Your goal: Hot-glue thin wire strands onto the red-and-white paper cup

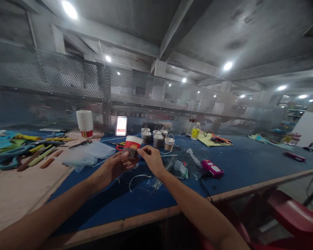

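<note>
A red and white paper cup [133,139] with a brown band round its lower part is held above the table, slightly tilted. My left hand [117,164] supports it from the left and below, thumb on the brown band and fingers curled under. My right hand [151,158] pinches at the cup's right side, near the top of the band; whether a small piece is between those fingertips cannot be made out. Just behind stand several small cups with wire handles [158,139]. Red-handled scissors [119,148] lie partly hidden behind the held cup.
A stack of paper cups [85,121] stands at the back left, near clear plastic sheets [94,152]. Thin wires [161,177] and a magenta device [213,168] lie to the right. Blue scissors [13,158] sit far left. A yellow-labelled bottle [195,132] stands behind; red chairs [297,215] are front right.
</note>
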Tool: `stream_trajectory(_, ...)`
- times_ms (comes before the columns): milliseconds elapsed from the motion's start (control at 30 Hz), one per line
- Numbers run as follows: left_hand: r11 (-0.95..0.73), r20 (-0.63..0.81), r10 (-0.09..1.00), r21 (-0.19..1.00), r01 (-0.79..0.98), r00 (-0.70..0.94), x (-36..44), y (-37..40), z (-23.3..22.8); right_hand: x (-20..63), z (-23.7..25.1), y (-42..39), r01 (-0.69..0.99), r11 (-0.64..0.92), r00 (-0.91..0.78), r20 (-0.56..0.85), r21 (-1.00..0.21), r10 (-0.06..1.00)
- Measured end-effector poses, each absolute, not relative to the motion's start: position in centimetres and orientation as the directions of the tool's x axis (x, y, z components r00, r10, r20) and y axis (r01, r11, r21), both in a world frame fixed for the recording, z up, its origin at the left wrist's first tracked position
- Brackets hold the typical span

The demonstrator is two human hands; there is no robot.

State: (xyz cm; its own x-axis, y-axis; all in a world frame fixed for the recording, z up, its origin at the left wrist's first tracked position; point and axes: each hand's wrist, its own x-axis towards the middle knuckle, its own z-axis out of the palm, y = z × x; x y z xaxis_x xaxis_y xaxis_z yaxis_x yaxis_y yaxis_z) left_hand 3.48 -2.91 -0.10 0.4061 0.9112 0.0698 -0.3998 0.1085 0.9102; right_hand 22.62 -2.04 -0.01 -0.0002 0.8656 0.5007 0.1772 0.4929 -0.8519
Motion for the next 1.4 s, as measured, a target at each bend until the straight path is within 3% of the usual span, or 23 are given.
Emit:
stream_trajectory(133,0.129,0.041,0.915,0.913,-0.388,0.402,3.6,-3.1,0.0,22.4,-0.4,-2.1,0.188,0.509,-0.018,0.515,-0.840,0.857)
stream_trajectory(300,0.040,0.041,0.971,0.943,-0.330,0.237,3.6,-2.0,-1.0,22.1,-0.4,-2.4,0.200,0.522,-0.045,0.524,-0.829,0.850)
stream_trajectory(833,-0.019,0.075,0.985,0.943,-0.332,0.154,3.3,-0.9,-1.3,22.1,0.1,-3.6,0.171,0.579,-0.101,0.570,-0.797,0.815)
stream_trajectory(1200,-0.170,0.175,0.985,0.969,-0.181,0.010,3.4,-1.3,-1.1,22.0,-0.1,-3.9,0.246,0.644,-0.075,0.649,-0.724,0.758)
stream_trajectory(1400,-0.253,0.251,0.964,0.967,-0.014,-0.083,3.4,-1.9,-0.2,22.0,-0.4,-4.1,0.274,0.715,-0.194,0.692,-0.643,0.696)
